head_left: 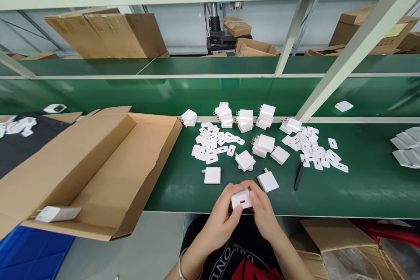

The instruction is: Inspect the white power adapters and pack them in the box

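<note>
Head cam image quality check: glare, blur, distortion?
Head view: soft pale glare on the green bench top and back panel; white charger in both hands reasonably sharp, reddish port distinguishable; loose white plates nearly washed out, edges merging; right-side frame post slants strongly, probably wide-angle perspective; no obvious motion blur on the left hand or right hand.

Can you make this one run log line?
left hand: holding charger | right hand: holding same charger | black tool: on table | cardboard box: open
</note>
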### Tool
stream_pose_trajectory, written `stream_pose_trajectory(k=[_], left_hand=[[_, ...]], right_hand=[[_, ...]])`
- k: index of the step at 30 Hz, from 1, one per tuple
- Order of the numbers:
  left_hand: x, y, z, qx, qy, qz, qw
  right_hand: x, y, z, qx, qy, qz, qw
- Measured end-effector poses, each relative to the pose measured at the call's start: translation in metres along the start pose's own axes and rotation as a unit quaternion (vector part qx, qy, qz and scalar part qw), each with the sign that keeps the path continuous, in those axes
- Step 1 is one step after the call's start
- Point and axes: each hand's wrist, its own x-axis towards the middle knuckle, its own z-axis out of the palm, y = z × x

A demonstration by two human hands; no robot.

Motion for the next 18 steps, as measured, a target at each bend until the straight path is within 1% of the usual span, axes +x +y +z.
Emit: stream_pose_trajectory(k=[2,4,11,15,18], left_hand=[[-0.001,-0.006,0.001,-0.015,0.018,-0.001,1.000],[-0.002,-0.011,0.000,-0.025,0.021,-0.004,0.999],[-0.002,-0.023,-0.006,-0.026,0.024,-0.005,0.999],[-0.004,-0.031,-0.005,-0.025,0.034,0.002,0.999],[-0.004,-0.035,-0.003,-0.021,0.051,0.018,0.998]], right_hand=[[-0.002,0.002,0.001,0.004,-0.034,0.001,0.999],[-0.002,0.005,0.001,0.011,-0.054,0.005,0.998],[0.001,0.021,0.006,0.019,-0.041,-0.015,0.999],[0.003,0.021,0.005,0.022,-0.061,-0.011,0.998],[0.003,0.019,0.004,0.028,-0.061,-0.012,0.998]])
